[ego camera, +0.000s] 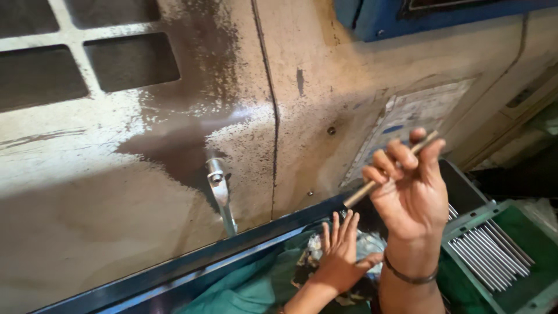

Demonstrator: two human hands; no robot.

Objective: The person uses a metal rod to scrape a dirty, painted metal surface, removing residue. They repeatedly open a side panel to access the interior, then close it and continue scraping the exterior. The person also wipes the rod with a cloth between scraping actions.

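The right hand (410, 186) pinches a thin metal rod (388, 170) above the green tray (526, 291); the left hand (340, 256) rests flat, fingers spread, on a rag (256, 285).

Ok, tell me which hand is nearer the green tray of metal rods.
Right. The right hand is raised just left of the green tray, gripping a thin rod. The left hand lies farther left, flat on a rag.

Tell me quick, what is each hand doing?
Left hand: open, fingers spread, resting on a crumpled cloth.
Right hand: closed on a thin metal rod.
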